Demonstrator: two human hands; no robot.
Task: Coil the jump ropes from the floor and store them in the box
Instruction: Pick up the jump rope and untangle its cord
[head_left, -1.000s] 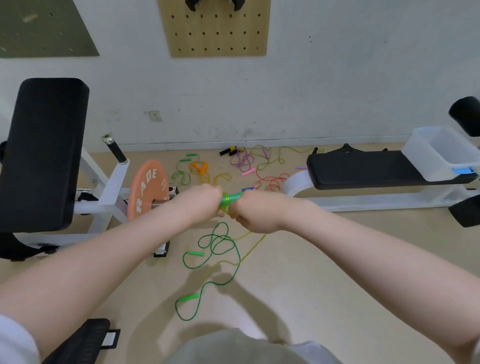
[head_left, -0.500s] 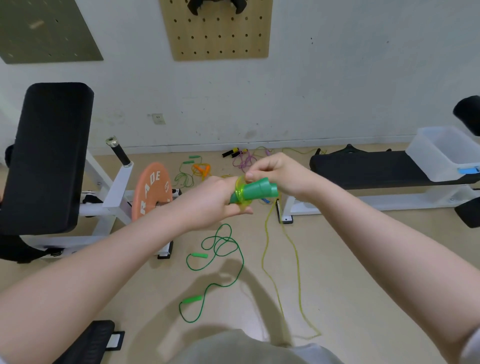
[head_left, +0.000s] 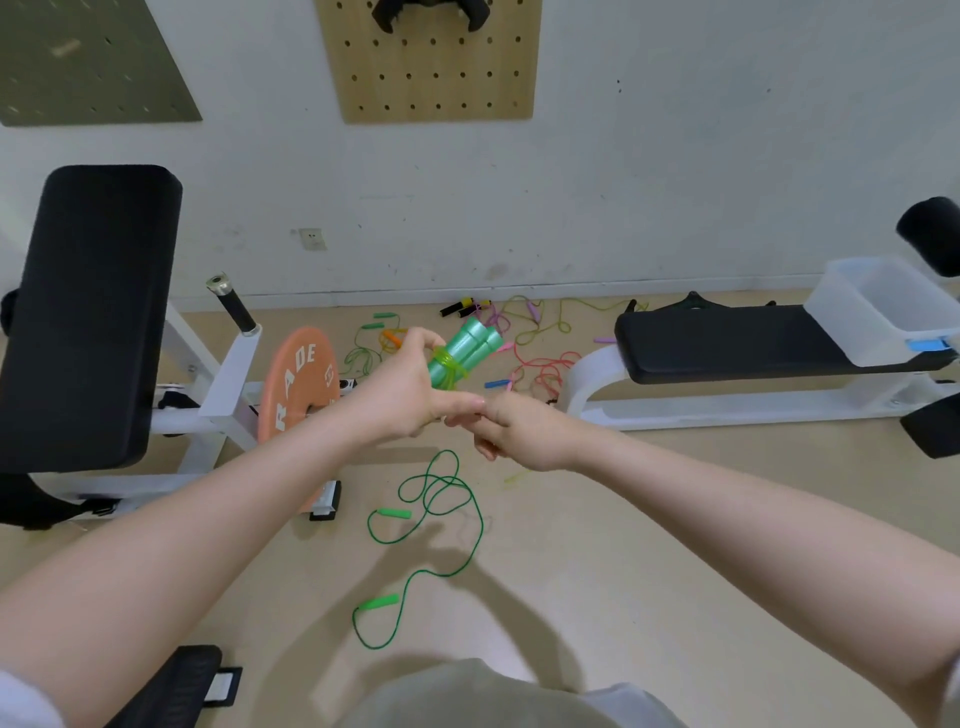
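Holding a pair of green handles (head_left: 470, 349) side by side in the left hand (head_left: 402, 397), thumb and fingers curled round their lower ends, a few turns of yellow-green cord (head_left: 449, 364) already cinched about their middle. Right hand (head_left: 519, 434) just below and beside, touching the left, fingers bent inward; probably pinching the cord's loose run, though no cord shows between them. Box (head_left: 883, 312) sitting well off to the right on the black bench (head_left: 727, 338), pale and translucent, open at the top.

Likely light and easy to carry: hard, smooth plastic handles, rather slippery against each other, so best clamped together low down, as here, leaving the upper ends free. Cord thin, soft and springy, apt to uncoil unless kept taut and tucked under a turn at the finish. Nothing fragile; can probably be dropped into the box without care.

Lying on the floor: one green rope (head_left: 431, 525) in loose loops just ahead, both its handles free and easy to seize; farther off by the wall a tangle of ropes (head_left: 524, 343) in pink, red, orange and yellow, likely to snag and needing picking apart by the handles first.
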